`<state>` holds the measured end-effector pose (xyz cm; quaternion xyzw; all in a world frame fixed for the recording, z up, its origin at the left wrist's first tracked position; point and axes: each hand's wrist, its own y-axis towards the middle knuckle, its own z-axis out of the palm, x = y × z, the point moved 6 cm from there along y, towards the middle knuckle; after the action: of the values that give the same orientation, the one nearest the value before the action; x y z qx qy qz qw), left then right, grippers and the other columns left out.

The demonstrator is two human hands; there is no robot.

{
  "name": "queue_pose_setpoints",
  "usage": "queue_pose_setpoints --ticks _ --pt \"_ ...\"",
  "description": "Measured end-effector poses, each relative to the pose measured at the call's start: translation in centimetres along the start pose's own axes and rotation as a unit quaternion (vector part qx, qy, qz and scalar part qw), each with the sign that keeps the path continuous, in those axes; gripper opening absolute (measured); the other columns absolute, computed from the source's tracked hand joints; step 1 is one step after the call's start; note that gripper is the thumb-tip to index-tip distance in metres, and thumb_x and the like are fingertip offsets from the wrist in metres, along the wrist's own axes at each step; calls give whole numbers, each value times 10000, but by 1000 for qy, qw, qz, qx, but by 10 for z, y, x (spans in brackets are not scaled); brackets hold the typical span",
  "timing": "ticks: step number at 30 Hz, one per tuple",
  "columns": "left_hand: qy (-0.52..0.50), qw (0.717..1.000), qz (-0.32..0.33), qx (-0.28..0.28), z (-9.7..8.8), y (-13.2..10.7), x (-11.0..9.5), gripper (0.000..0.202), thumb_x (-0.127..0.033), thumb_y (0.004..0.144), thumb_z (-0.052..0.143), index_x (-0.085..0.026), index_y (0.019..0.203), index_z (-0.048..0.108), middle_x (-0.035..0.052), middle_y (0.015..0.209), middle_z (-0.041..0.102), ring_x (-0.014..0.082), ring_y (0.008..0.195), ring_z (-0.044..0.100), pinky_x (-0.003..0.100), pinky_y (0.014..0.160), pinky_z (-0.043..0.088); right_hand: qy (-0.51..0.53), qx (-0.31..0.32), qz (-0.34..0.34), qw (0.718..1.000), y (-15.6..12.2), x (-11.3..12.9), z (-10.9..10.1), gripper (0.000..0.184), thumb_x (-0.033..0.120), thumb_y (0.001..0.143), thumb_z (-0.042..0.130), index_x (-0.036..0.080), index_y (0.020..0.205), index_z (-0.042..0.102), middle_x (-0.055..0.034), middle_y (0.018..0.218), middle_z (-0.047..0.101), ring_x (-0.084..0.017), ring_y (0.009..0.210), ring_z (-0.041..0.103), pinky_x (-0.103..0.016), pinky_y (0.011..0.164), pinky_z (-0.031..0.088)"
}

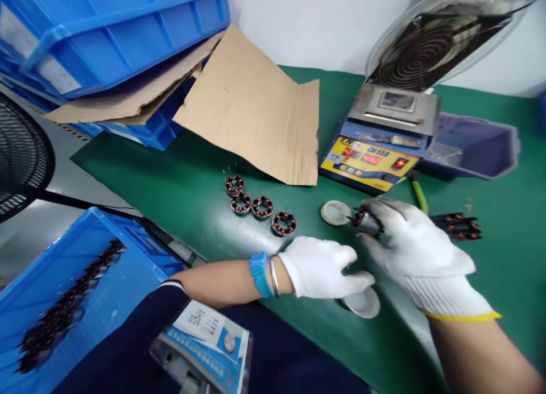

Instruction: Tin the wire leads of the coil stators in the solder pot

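Note:
Both my hands wear white gloves over a green mat. My right hand is closed on a small wound stator, held just above the mat beside a round white lid. My left hand rests with curled fingers on the mat, touching a white dish at its fingertips; a blue band and a bracelet circle that wrist. Several ring-shaped stators with copper windings lie in a row to the left of my hands. More stators lie past my right hand.
A soldering pot with a yellow control panel stands behind my hands, a fan above it. A cardboard sheet leans off stacked blue crates. A blue tray of stators sits near left, a grey bin at the right.

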<state>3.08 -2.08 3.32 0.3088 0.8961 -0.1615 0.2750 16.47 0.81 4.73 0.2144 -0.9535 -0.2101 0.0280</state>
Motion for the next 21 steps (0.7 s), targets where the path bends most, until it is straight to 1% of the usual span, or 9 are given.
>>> queue_pose_setpoints --ticks 3,6,8,10,13,15,18,20,21 --pt "31 999 1 20 3 1 2 554 -662 907 372 -180 880 643 78 884 716 264 826 706 346 650 515 -13 56 11 998 7 -2 7 397 341 857 521 162 1208 572 -122 1133 629 -249 926 623 -355 705 556" --pt "37 998 22 43 5 1 -1 591 -675 914 332 -175 936 645 87 935 712 270 841 703 367 653 533 -14 86 23 996 8 -5 8 421 372 851 510 184 1224 567 -107 1135 628 -255 953 618 -367 713 554" --pt "35 998 29 49 5 0 -1 594 -676 912 331 -171 949 642 89 935 709 265 845 703 369 660 539 -7 80 43 996 6 -9 4 418 415 853 516 207 1211 570 -92 1120 628 -238 905 628 -346 667 542" --pt "37 997 35 51 6 0 0 586 -670 913 332 -171 943 638 86 927 706 261 847 703 368 663 541 -17 58 89 994 4 -14 -5 448 489 849 536 228 1212 569 -87 1127 619 -207 779 620 -324 582 504" --pt "39 996 53 54 7 0 -1 537 -629 918 349 -173 932 633 81 917 701 257 836 702 362 644 537 -80 25 147 986 3 -18 -20 563 583 832 553 236 1275 546 -115 1165 594 -150 579 510 -295 443 364" --pt "39 996 57 51 7 0 0 530 -624 915 358 -171 933 632 82 916 699 258 834 700 359 637 532 -119 50 113 985 10 -11 -22 514 562 832 564 245 1237 581 -118 1134 594 -149 578 477 -278 432 287" --pt "35 997 48 56 6 1 0 573 -661 909 349 -168 933 639 90 923 697 257 840 696 360 647 530 -189 140 39 971 23 3 -11 296 437 863 558 293 1102 657 -96 1049 605 -201 701 510 -274 480 250" --pt "33 997 46 61 6 1 0 591 -669 913 331 -167 946 642 93 933 697 259 846 695 365 653 533 -230 179 31 956 28 7 -4 256 385 900 515 322 1092 671 -87 1044 612 -215 721 501 -284 501 226" --pt "33 997 45 61 6 1 0 595 -668 915 323 -167 954 641 93 937 697 259 849 694 367 657 535 -223 183 39 957 30 9 -2 255 368 912 499 320 1087 678 -89 1051 615 -212 713 494 -289 508 219"
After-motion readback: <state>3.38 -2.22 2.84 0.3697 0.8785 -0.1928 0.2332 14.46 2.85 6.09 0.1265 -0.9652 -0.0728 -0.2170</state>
